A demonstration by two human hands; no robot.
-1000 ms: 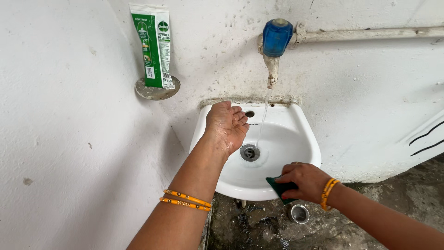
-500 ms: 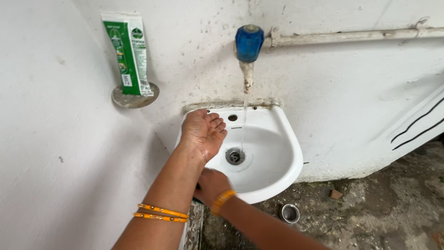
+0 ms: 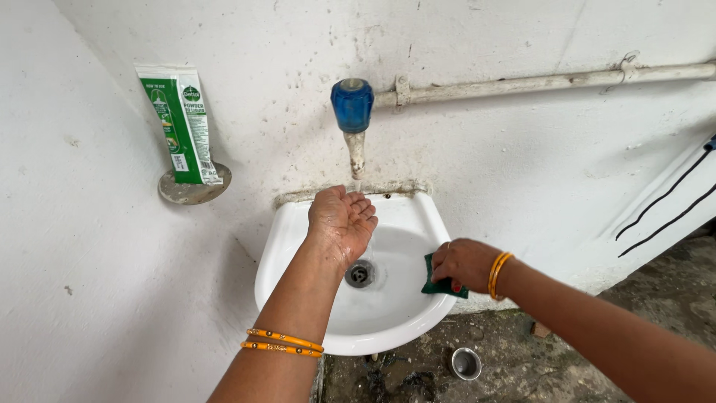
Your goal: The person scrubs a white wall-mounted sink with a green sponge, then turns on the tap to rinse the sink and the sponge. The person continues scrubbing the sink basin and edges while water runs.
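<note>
green sachet (image 3: 179, 123) on wall dish (image 3: 194, 191) | wall pipe (image 3: 552, 80) | metal cup (image 3: 465, 363) on floor

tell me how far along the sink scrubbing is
Done: the white sink bowl looks mostly clean. In hand: the tap is running over the cupped left hand, and the right hand presses a green scrub pad to the bowl's right side. Left: grime along the back rim by the wall.

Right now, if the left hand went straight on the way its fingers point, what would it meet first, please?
Probably the tap spout just beyond the left hand, then the wall; depth is unclear.
</note>
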